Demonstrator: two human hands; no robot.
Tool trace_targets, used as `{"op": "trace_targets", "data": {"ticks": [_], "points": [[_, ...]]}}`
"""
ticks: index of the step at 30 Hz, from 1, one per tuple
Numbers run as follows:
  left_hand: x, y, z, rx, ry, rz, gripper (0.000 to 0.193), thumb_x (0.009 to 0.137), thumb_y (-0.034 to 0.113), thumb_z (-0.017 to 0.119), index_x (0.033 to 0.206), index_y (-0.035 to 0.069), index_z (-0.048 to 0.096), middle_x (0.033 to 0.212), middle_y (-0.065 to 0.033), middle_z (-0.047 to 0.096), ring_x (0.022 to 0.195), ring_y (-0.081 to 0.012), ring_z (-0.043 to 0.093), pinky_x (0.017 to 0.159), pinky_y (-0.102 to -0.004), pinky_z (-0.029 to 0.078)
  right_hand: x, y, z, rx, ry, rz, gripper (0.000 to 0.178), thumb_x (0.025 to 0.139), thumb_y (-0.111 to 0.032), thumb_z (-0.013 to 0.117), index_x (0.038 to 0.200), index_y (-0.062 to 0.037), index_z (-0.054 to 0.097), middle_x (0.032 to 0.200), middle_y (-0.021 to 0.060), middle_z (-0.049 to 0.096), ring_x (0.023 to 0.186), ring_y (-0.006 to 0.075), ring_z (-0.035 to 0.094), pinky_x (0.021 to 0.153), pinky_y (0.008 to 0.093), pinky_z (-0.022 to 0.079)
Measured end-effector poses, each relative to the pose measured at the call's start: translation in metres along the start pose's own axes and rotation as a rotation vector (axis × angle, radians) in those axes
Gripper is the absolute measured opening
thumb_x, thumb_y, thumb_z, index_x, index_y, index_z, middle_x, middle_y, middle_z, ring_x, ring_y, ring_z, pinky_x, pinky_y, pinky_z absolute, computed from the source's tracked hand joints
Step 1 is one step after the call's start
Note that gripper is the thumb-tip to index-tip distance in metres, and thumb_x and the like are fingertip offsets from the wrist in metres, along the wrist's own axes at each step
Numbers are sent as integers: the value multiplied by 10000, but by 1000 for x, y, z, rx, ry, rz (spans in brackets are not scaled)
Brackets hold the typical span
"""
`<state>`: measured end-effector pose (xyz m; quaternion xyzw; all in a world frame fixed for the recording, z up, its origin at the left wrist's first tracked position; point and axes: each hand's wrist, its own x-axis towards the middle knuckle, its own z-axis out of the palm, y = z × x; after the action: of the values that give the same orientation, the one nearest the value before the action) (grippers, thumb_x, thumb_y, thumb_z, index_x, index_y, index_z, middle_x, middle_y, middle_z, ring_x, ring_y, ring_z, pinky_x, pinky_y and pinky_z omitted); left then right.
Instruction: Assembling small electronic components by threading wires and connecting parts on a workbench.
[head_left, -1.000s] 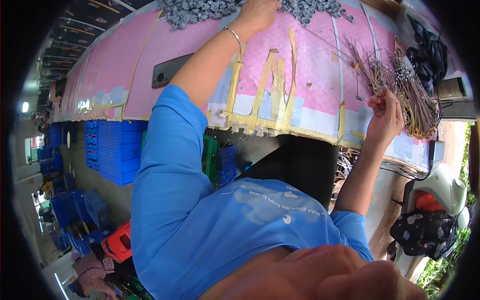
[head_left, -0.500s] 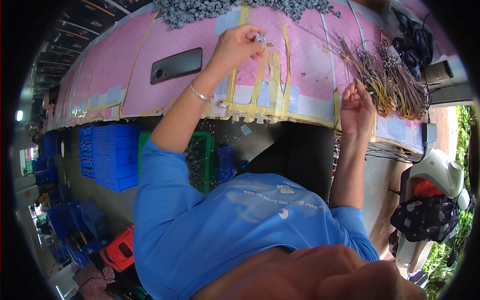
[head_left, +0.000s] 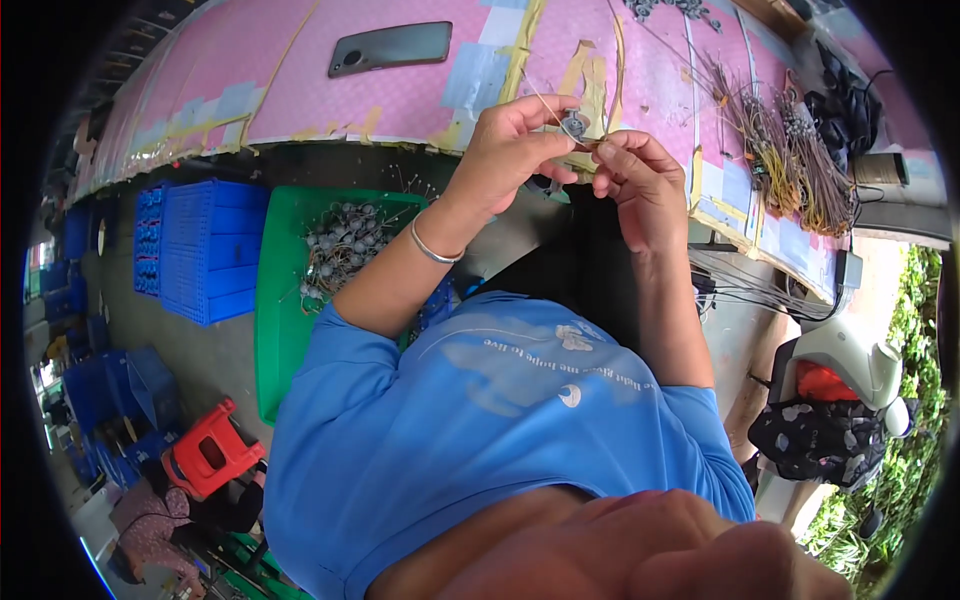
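Both hands meet just above the near edge of the pink-covered table. My left hand (head_left: 508, 155) is closed, its thumb and fingers pinching a small grey round plastic part (head_left: 574, 124). A thin wire (head_left: 545, 102) rises past this part toward the upper left. Right beside it, my right hand (head_left: 645, 185) is closed too, its thumb and forefinger pinching a thin wire end at the part's lower right. The fingertips hide where wire and part join.
A phone (head_left: 390, 48) lies on the table (head_left: 300, 75). Bundles of wires (head_left: 790, 170) are at the right, loose grey parts (head_left: 690, 8) at the far edge. Below left stand a green crate (head_left: 268, 340) holding wired grey parts and blue crates (head_left: 215, 250). A red stool (head_left: 212, 452) is farther back.
My left hand has come nearer and right with the grey part, my right hand leftward from the wire bundles, so they now meet. The view has shifted, showing more of the green crate.
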<state>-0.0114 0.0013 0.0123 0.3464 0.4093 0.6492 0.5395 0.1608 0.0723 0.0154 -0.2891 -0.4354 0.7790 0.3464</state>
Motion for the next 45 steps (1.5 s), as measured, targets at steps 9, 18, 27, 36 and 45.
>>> {"op": "trace_targets", "data": {"ticks": [9, 18, 27, 36, 45], "points": [[-5, 3, 7, -50, 61, 39, 293, 907, -11, 532, 1170, -136, 564, 950, -148, 664, 836, -289, 724, 606, -284, 630, -29, 12, -8, -61, 75, -108, 65, 883, -7, 640, 947, -3, 642, 854, 105, 679, 650, 165, 655, 592, 260, 537], [-17, 11, 14, -140, -36, -78, 230, 912, 26, 539, 1067, -122, 621, 875, -164, 678, 706, -265, 722, 572, -294, 615, -25, 18, -10, -559, 68, -379, 209, 896, -16, 671, 1099, 32, 662, 940, 74, 699, 819, 132, 660, 746, 252, 540], [-31, 5, 28, 30, -159, -82, 203, 883, 48, 564, 1021, -71, 652, 869, -171, 695, 617, -221, 700, 526, -281, 585, -9, 7, -8, -59, -281, -402, 168, 964, -83, 561, 992, 36, 676, 1116, 237, 658, 1066, 327, 635, 934, 408, 501], [-26, -5, 29, -71, -23, -45, 204, 870, 20, 612, 1040, -91, 635, 856, -169, 685, 585, -229, 687, 503, -277, 567, -10, 8, -2, 24, -11, -172, 145, 953, -38, 553, 957, 53, 667, 1040, 187, 673, 988, 262, 660, 873, 369, 533], [-8, -13, 26, -2, -177, 140, 434, 789, -87, 679, 1206, -85, 560, 1041, -172, 671, 866, -255, 716, 755, -302, 604, 11, 6, -14, 179, -40, 100, 158, 943, -61, 574, 1003, 64, 650, 903, 116, 681, 753, 175, 663, 649, 279, 554]]}}
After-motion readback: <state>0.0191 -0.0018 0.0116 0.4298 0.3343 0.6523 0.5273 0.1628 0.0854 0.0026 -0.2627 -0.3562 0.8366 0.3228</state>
